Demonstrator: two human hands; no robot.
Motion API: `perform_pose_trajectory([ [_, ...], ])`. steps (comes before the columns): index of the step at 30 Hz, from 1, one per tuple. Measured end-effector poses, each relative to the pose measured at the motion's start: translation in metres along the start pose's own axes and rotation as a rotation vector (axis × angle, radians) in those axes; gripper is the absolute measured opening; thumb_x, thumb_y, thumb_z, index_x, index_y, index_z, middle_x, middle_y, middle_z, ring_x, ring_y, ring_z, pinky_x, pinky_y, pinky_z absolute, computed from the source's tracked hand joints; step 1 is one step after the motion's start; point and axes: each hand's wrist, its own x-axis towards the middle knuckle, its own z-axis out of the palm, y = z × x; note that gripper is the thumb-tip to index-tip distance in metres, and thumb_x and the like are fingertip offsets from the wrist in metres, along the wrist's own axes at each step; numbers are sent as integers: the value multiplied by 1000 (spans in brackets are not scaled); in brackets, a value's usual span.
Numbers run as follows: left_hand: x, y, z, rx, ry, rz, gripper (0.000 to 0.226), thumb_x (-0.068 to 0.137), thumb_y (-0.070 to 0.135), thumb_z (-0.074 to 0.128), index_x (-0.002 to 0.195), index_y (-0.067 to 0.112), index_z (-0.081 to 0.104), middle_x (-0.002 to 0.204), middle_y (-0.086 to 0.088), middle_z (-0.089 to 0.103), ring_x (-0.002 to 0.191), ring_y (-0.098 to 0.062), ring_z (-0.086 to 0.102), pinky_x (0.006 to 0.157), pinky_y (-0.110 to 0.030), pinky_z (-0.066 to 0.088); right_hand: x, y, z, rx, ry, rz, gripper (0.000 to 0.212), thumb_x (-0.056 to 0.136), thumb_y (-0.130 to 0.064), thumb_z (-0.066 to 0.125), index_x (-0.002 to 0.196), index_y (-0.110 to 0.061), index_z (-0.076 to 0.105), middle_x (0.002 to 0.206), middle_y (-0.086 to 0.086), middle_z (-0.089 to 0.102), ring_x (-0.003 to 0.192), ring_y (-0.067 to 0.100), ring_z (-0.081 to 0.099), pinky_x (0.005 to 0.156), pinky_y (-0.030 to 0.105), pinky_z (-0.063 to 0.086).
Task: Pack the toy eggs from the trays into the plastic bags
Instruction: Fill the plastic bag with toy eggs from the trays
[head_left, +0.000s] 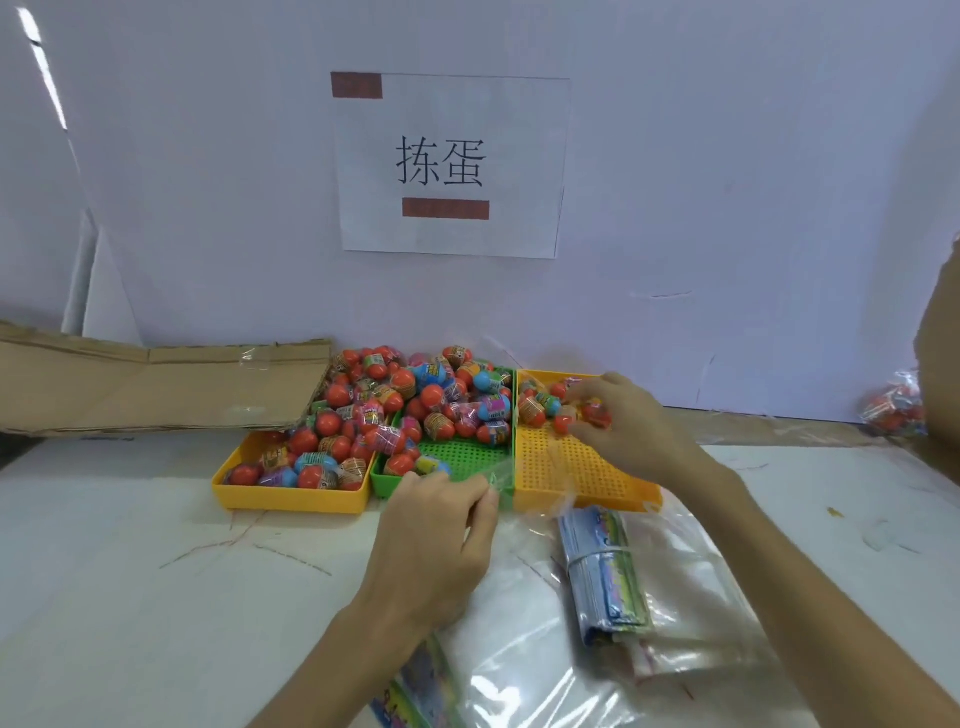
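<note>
- Clear plastic film: I have the left hand (436, 525) pinching the upper edge of a plastic bag (524, 493) at the front rim of the green tray (467, 457), fingers curled on the film. The bag's mouth appears to lie between the two hands, though the film is too transparent for me to trace its full outline.
- The right hand (618, 421) is over the back of the right yellow tray (582, 467), fingers curled down among a small cluster of toy eggs (545, 410). It seems to be closing on one or more eggs; I cannot tell how many it actually grips.
- Governing relation: the eggs under the right hand lie up and to the right of the pinched bag edge, well apart from it across the tray's bare perforated floor. The right hand is the nearer to the eggs; the left is the nearer to the bag. In my judgement the coming move is a short carry toward me and leftward to the bag mouth.
- Stock: the left yellow tray (291, 493) and the green tray are heaped with eggs toward the back; the right yellow tray holds few. Packing looks far from done.
- On the bench (156, 571) near me lie more clear bags and a banded stack of printed cards (605, 577).
- Risk, as I judge it: the film mouth may sag shut under a one-handed pinch.
</note>
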Motion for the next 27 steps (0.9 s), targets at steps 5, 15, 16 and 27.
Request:
perform_pose_trajectory([
  [5,-1,-9,-1,2,-86,-32,40,98,38,38,61,30,27,54,7,37,59,-15,41,59,-23,24,30,24,26,-210,-151,45,35,94,-28,66,128,-31,57,142,-5,49,120,19,54,90,32,50],
  [15,-1,-8,6,-16,-208,-68,37,93,42,35,60,28,28,54,8,36,57,-9,36,62,-20,26,37,28,42,-239,-104,18,8,99,-27,58,97,-25,50,111,-6,64,90,11,57,65,20,43],
  [16,-1,-8,5,-25,-206,-77,37,93,43,34,60,27,29,55,7,37,58,-10,37,62,-21,27,37,27,43,-238,-96,12,8,100,-24,56,98,-26,48,108,-5,65,88,12,58,65,23,45],
  [27,1,-26,3,-82,-165,-149,40,95,47,31,63,24,34,58,2,45,64,-15,45,62,-22,30,42,22,53,-62,-82,-108,25,88,-30,73,105,-34,55,101,-19,55,98,11,58,76,26,48],
])
